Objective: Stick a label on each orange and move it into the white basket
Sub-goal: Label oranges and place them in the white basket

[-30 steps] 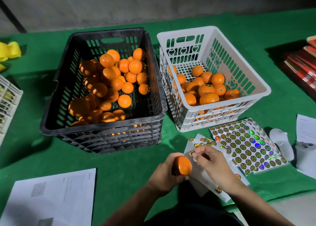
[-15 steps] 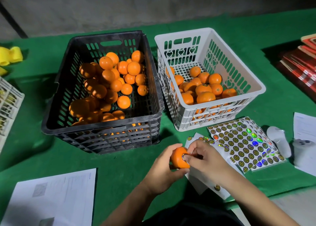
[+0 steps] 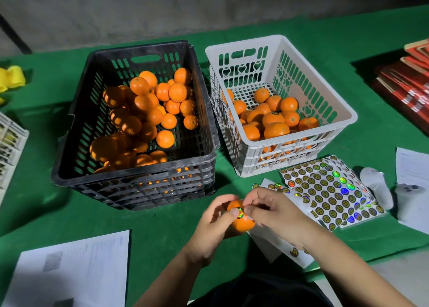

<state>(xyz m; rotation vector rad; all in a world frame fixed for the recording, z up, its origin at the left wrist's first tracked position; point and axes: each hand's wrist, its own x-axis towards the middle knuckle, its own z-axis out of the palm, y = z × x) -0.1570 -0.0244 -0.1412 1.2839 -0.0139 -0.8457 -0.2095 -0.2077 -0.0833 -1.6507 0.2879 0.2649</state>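
Observation:
My left hand (image 3: 212,223) grips an orange (image 3: 242,223) just in front of the black crate. A round shiny label (image 3: 240,213) sits on the orange's top, under my left thumb tip. My right hand (image 3: 274,211) is at the orange's right side, its curled fingertips touching the fruit beside the label. The white basket (image 3: 343,111) stands behind to the right with several oranges inside. The black crate (image 3: 139,176) on the left holds many oranges. Sticker sheets (image 3: 329,190) lie right of my hands.
A printed paper (image 3: 69,269) lies at the front left. More paper (image 3: 413,165) and a white device (image 3: 376,186) sit at the right. Red books (image 3: 408,81) are stacked at the far right, and a yellow object (image 3: 14,78) lies at the far left.
My right hand came off the sticker sheet with a label and brought it onto the orange. The left hand raised the orange slightly and its thumb now presses at the label.

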